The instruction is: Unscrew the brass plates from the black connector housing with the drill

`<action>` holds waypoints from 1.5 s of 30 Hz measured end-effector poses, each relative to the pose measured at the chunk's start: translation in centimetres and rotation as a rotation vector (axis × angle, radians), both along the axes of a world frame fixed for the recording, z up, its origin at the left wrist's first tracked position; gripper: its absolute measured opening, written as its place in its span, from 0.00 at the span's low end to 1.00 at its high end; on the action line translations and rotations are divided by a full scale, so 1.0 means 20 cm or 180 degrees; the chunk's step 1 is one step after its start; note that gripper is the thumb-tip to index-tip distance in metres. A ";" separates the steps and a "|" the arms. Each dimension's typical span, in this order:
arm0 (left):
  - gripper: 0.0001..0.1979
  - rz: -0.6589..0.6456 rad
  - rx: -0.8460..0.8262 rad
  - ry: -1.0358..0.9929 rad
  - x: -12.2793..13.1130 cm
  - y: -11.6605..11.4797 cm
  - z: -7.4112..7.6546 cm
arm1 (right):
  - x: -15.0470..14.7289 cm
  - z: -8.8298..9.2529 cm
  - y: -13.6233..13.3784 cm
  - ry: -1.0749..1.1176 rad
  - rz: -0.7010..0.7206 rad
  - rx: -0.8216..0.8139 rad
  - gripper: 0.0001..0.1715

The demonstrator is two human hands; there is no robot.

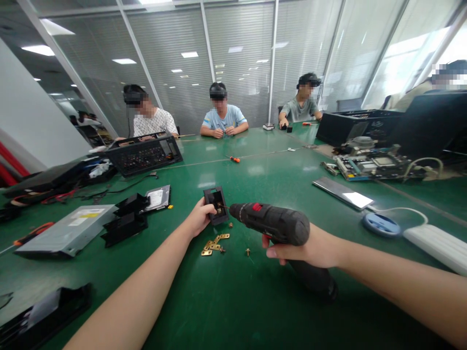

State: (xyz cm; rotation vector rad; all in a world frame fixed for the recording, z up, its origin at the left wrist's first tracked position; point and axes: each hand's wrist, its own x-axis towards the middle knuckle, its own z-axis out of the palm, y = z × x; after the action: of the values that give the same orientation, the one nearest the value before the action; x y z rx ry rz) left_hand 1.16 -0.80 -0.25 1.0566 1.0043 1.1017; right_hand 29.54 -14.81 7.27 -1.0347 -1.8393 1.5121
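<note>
My left hand [200,217] is closed round the left side of a small black plastic box [221,216], which stands tilted with its open side turned to the right. Brass-coloured parts show inside the box. In my right hand [292,253] is a black cordless drill [270,221] with a red switch on top. Its chuck points left and the thin bit reaches to the box's opening; whether it touches a screw is too small to tell. Several brass plates [215,243] lie on the green table below the box, with a loose screw [248,252] to their right.
Left of me are a silver drive [69,228], black plastic brackets [126,223] and a hard disk [158,198]. A dark phone [343,192], blue round object [381,225] and white power strip [438,248] lie right. Circuit boards [375,158] stand beyond. Several people sit across the table.
</note>
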 end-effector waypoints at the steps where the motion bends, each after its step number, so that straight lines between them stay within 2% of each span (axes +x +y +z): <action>1: 0.26 -0.0002 0.0000 -0.0005 0.00 0.00 0.00 | 0.00 0.00 0.00 -0.0019 0.0004 0.0017 0.33; 6: 0.28 0.0032 -0.0002 -0.0013 0.01 -0.01 0.00 | 0.01 -0.03 0.01 -0.0085 0.0025 0.0217 0.21; 9: 0.27 0.0019 0.0014 -0.0008 0.01 -0.01 0.01 | 0.01 -0.04 0.01 -0.0044 0.0068 0.0240 0.19; 11: 0.27 0.0012 0.0014 -0.0002 0.01 0.00 0.00 | 0.01 -0.03 0.01 0.0001 0.0065 0.0201 0.21; 16: 0.27 0.0026 0.0019 -0.0004 0.00 0.00 -0.01 | 0.01 -0.01 0.01 -0.0053 0.0012 0.0217 0.39; 18: 0.26 0.0015 0.0007 0.0007 0.00 0.00 0.00 | 0.01 -0.02 0.01 -0.0018 -0.0001 0.0248 0.42; 25: 0.26 0.0048 0.0003 -0.0029 0.01 0.00 0.00 | 0.02 -0.05 0.01 0.0024 0.0009 0.0376 0.37; 36: 0.28 0.0010 0.0004 -0.0033 0.00 0.01 -0.02 | 0.02 -0.06 0.01 0.0035 -0.0065 0.0280 0.45; 45: 0.26 0.0011 0.0016 -0.0001 0.00 0.01 -0.02 | 0.02 -0.03 0.01 0.0024 0.0050 0.0275 0.44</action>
State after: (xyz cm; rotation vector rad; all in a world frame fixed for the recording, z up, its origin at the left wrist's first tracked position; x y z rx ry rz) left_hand 1.21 -0.64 -0.55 1.0592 1.0040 1.1078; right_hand 29.89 -14.66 6.60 -0.9752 -1.8940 1.4304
